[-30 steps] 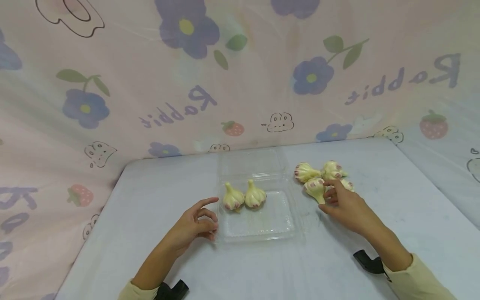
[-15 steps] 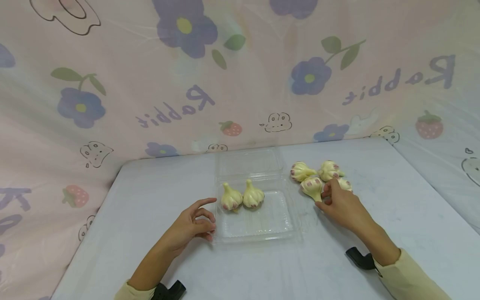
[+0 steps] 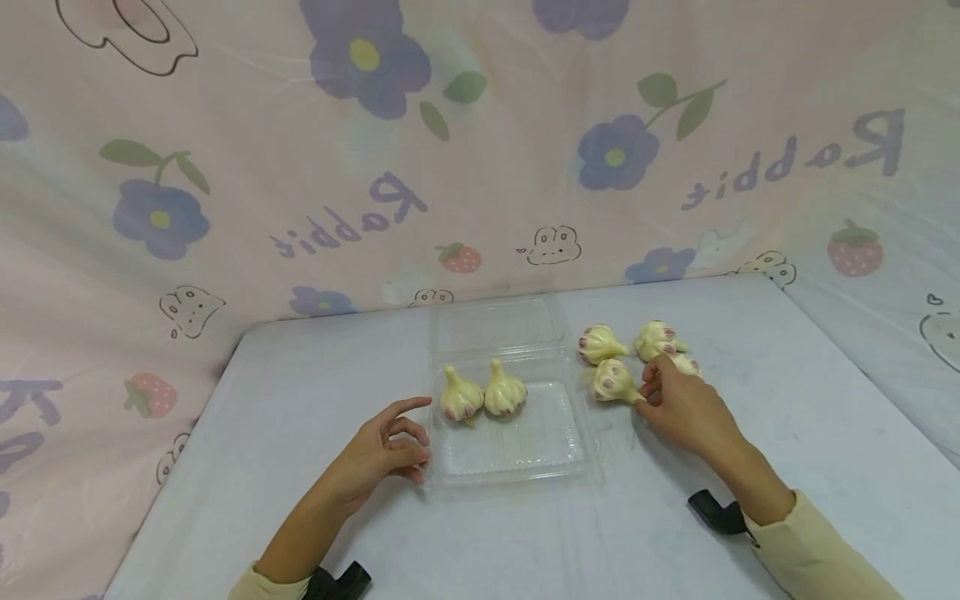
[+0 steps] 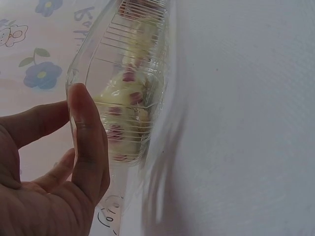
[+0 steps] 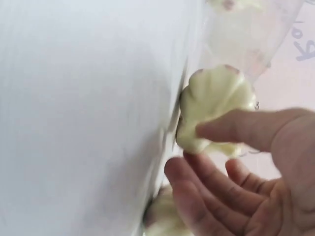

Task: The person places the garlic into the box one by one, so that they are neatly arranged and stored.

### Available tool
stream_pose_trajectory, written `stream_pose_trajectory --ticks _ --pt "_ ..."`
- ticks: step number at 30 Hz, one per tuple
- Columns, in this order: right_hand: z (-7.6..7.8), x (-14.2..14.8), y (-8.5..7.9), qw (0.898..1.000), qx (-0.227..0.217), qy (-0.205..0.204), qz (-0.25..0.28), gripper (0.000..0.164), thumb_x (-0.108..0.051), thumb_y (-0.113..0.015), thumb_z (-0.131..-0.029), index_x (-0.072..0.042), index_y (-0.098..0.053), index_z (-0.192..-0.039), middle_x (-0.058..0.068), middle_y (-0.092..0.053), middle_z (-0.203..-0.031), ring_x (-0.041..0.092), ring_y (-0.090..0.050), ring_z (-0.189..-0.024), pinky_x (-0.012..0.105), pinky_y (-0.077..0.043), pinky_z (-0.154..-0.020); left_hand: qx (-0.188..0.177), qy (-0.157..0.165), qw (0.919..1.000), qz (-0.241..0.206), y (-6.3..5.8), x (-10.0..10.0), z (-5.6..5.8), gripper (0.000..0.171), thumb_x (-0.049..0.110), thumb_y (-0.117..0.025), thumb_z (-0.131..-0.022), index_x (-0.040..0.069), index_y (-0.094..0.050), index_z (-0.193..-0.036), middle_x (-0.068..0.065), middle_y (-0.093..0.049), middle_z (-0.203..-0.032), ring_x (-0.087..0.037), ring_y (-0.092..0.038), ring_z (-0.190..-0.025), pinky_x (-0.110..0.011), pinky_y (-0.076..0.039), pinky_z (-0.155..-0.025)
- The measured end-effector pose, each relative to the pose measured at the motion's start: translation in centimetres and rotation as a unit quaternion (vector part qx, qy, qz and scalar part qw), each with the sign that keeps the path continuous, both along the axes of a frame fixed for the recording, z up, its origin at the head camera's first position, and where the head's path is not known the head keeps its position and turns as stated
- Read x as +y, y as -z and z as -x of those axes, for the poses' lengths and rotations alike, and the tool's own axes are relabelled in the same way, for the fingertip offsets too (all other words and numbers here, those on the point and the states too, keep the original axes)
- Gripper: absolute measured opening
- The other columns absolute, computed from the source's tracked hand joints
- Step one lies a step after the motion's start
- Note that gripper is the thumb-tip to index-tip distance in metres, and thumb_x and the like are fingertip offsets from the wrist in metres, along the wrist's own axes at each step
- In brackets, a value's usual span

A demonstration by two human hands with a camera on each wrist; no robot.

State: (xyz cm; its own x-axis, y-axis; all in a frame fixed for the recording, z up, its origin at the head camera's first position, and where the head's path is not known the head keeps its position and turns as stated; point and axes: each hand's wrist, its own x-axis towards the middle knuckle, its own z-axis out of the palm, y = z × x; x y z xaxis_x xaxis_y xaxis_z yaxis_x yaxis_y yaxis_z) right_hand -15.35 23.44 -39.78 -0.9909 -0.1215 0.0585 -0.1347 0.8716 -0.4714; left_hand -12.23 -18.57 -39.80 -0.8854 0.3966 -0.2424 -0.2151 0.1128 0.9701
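In the head view my right hand [image 3: 686, 408] pinches the neck of a garlic bulb [image 3: 612, 381], whose round end points left. The right wrist view has the thumb against this bulb [image 5: 216, 98] and the fingers below it. My left hand [image 3: 386, 450] touches the left rim of an open clear plastic clamshell box [image 3: 517, 475] with loosely bent fingers. Two garlic bulbs [image 3: 505, 389] stand side by side at the box's back left, stems up. Through the box wall, the left wrist view has garlic [image 4: 123, 93] beyond the fingers.
Other garlic bulbs lie beyond my right hand: one at the back left [image 3: 600, 343], one at the back right [image 3: 657, 340], and one partly hidden by the hand [image 3: 686, 364]. The box lid [image 3: 498, 325] lies back towards a printed curtain [image 3: 487, 167]. White cloth covers the table [image 3: 322, 367].
My right hand has closed on the front garlic bulb's neck. The bulb has turned, its round end swinging to the left. My left hand stays at the box's rim.
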Motion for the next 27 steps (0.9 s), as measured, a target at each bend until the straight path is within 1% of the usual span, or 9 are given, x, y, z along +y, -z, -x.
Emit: stream_pose_trajectory --ticks 5,8,11,16,20,22,24,26,27 --pt "0.0 0.5 -0.9 1.0 0.006 -0.006 0.014 0.026 -0.014 -0.066 -0.089 -0.002 -0.054 -0.108 0.012 -0.068 -0.1 0.028 -0.07 -0.09 0.041 -0.054 -0.072 0.006 0.001 1.0 -0.001 0.0 0.0 -0.1 0.073 -0.003 -0.064 -0.09 0.008 -0.03 -0.154 -0.005 -0.053 -0.101 -0.013 -0.065 -0.077 -0.03 -0.062 -0.068" --pt "-0.1 0.9 -1.3 0.999 0.025 -0.008 0.029 0.027 -0.013 -0.063 -0.091 0.001 -0.061 -0.114 0.015 -0.07 -0.103 0.03 -0.071 -0.092 0.044 -0.057 -0.075 0.011 0.002 0.9999 -0.002 -0.1 0.0 -0.1 0.073 -0.002 -0.064 -0.09 0.006 -0.03 -0.154 -0.006 -0.053 -0.101 -0.012 -0.065 -0.077 -0.03 -0.062 -0.067" --pt "-0.2 1.3 -1.6 0.998 0.052 -0.015 0.033 0.027 -0.013 -0.064 -0.093 0.0 -0.067 -0.117 0.018 -0.071 -0.107 0.033 -0.071 -0.093 0.047 -0.059 -0.077 0.011 0.001 0.9999 -0.003 -0.1 0.0 -0.1 0.073 -0.002 -0.065 -0.09 0.005 -0.03 -0.154 -0.006 -0.054 -0.101 -0.012 -0.065 -0.077 -0.03 -0.062 -0.067" --pt "-0.5 1.6 -2.0 0.996 0.075 -0.02 0.034 0.024 -0.018 -0.066 -0.096 -0.003 -0.072 -0.114 0.021 -0.069 -0.114 0.034 -0.071 -0.094 0.047 -0.06 -0.075 0.01 0.001 0.9999 -0.003 0.0 0.0 -0.1 0.073 -0.003 -0.064 -0.09 0.005 -0.03 -0.154 -0.006 -0.054 -0.101 -0.012 -0.065 -0.077 -0.03 -0.062 -0.067" --pt "-0.6 1.8 -2.2 0.994 0.099 -0.018 0.036 0.021 -0.019 -0.065 -0.097 -0.004 -0.073 -0.111 0.019 -0.07 -0.111 0.035 -0.071 -0.092 0.046 -0.06 -0.073 0.01 0.001 0.9999 -0.003 0.1 0.0 -0.1 0.073 -0.004 -0.064 -0.09 0.004 -0.029 -0.154 -0.006 -0.054 -0.101 -0.011 -0.065 -0.076 -0.029 -0.062 -0.067" --pt "-0.7 1.9 -2.4 0.993 0.111 -0.016 0.034 0.02 -0.019 -0.065 -0.097 -0.004 -0.073 -0.109 0.019 -0.07 -0.109 0.035 -0.071 -0.091 0.045 -0.06 -0.071 0.011 0.002 0.9999 -0.004 0.1 0.0 -0.1 0.073 -0.004 -0.064 -0.09 0.004 -0.029 -0.154 -0.006 -0.054 -0.101 -0.011 -0.065 -0.076 -0.029 -0.062 -0.067" --pt "-0.7 2.1 -2.5 0.992 0.121 -0.011 0.03 0.019 -0.019 -0.066 -0.096 -0.005 -0.074 -0.106 0.019 -0.071 -0.107 0.035 -0.071 -0.089 0.038 -0.059 -0.068 0.012 0.002 0.9999 -0.004 0.0 0.1 -0.1 0.073 -0.004 -0.063 -0.09 0.004 -0.029 -0.154 -0.005 -0.054 -0.1 -0.011 -0.065 -0.076 -0.029 -0.062 -0.067" --pt "-0.7 2.2 -2.6 0.992 0.12 -0.006 0.027 0.019 -0.02 -0.066 -0.097 -0.005 -0.074 -0.105 0.019 -0.071 -0.106 0.034 -0.071 -0.089 0.034 -0.057 -0.066 0.013 0.003 0.9999 -0.005 0.0 0.1 -0.1 0.073 -0.005 -0.064 -0.09 0.003 -0.029 -0.154 -0.005 -0.054 -0.1 -0.011 -0.065 -0.077 -0.029 -0.062 -0.067" --pt "-0.7 2.2 -2.6 0.993 0.116 -0.005 0.027 0.019 -0.021 -0.066 -0.097 -0.005 -0.074 -0.104 0.019 -0.071 -0.106 0.034 -0.071 -0.089 0.034 -0.057 -0.067 0.013 0.003 0.9999 -0.006 0.0 0.0 -0.1 0.073 -0.004 -0.064 -0.09 0.003 -0.03 -0.154 -0.005 -0.054 -0.1 -0.011 -0.065 -0.077 -0.029 -0.062 -0.067"
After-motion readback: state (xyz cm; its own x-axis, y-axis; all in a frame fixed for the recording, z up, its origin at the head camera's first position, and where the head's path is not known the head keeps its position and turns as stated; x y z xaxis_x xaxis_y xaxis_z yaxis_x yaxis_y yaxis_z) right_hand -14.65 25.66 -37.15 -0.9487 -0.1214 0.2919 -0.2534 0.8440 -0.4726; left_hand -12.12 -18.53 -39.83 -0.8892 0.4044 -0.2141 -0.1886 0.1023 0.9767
